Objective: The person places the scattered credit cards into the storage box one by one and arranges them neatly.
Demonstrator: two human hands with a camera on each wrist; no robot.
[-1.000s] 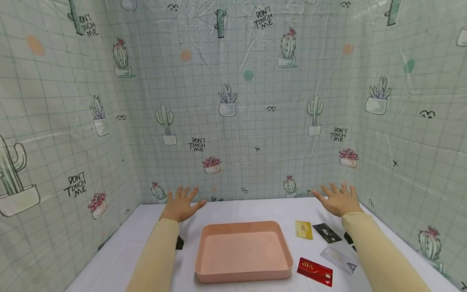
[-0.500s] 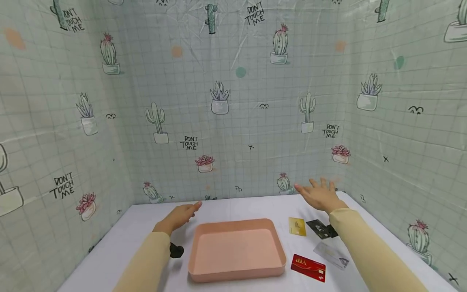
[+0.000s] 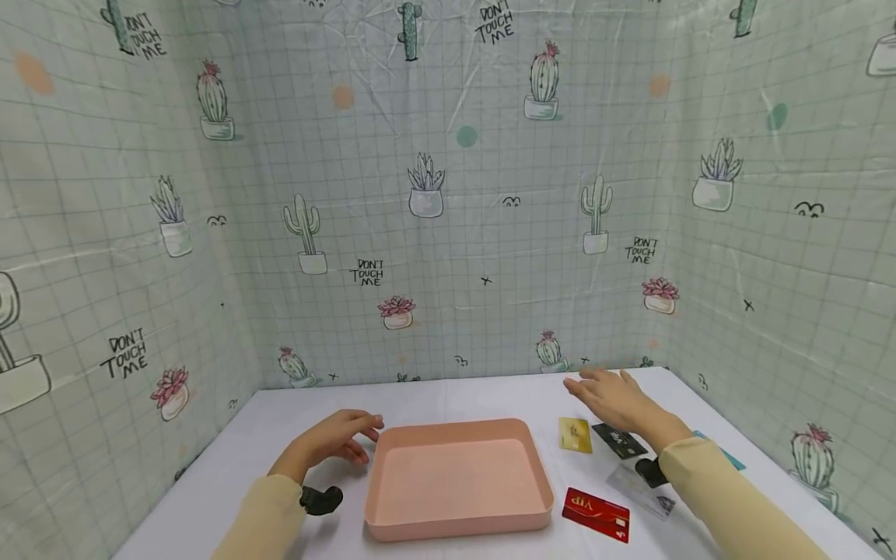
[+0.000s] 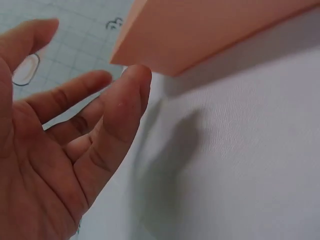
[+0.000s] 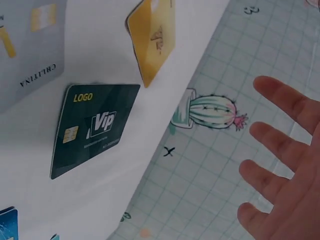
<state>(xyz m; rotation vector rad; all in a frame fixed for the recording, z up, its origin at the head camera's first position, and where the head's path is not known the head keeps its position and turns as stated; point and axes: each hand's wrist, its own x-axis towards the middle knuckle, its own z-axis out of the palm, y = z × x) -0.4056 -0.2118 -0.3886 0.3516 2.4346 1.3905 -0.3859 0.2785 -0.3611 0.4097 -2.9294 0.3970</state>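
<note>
My left hand point(image 3: 329, 442) hovers beside the left edge of a shallow pink tray point(image 3: 458, 530), its fingers loosely bent and holding nothing. In the left wrist view the fingertips are close to the tray's corner point(image 4: 145, 50); whether they touch it I cannot tell. Above the cards at the right, my right hand point(image 3: 619, 400) is held with fingers spread and nothing in them. Nearest to it lie a black VIP card point(image 5: 95, 127) and a gold card point(image 3: 575, 435). Closer to me are a silver card point(image 3: 640, 491) and a red VIP card point(image 3: 596, 514).
A blue card point(image 3: 724, 451) is partly hidden behind the right forearm. The white table point(image 3: 448, 400) is enclosed by cactus-print sheeting point(image 3: 448, 233) at the back and both sides. Each wrist carries a small black device point(image 3: 322, 500).
My left hand has come down and back toward the tray's left side, its fingers bending from spread. My right hand has lowered and drawn in over the cards, which lie unmoved.
</note>
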